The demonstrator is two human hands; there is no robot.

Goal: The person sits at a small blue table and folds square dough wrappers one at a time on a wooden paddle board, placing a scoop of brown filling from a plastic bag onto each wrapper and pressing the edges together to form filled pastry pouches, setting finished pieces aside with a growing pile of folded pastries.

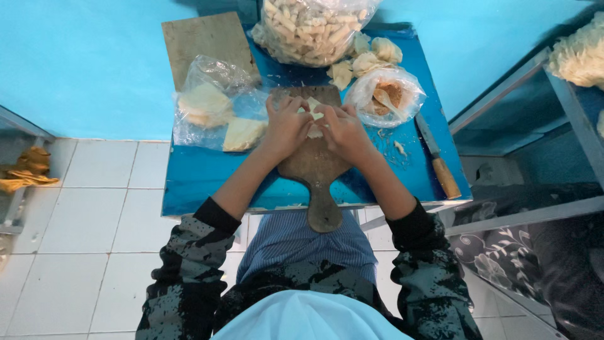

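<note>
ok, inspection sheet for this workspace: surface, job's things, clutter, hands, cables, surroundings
Surface: small blue table, dough scraps scattered on it.
Job's things: pale dough wrapper on a wooden paddle board; bag of brown filling with spoon.
Clutter: bags of wrappers, big bag of finished pieces, folded pieces, knife, spare wooden board.
Hands: left hand and right hand both pinch the wrapper.
Cables: nothing seen.
Surroundings: blue wall, white tiled floor, metal rack at right.

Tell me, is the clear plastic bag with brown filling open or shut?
Open. The clear plastic bag of brown filling has its mouth rolled back, and a pale spoon rests inside.
</note>
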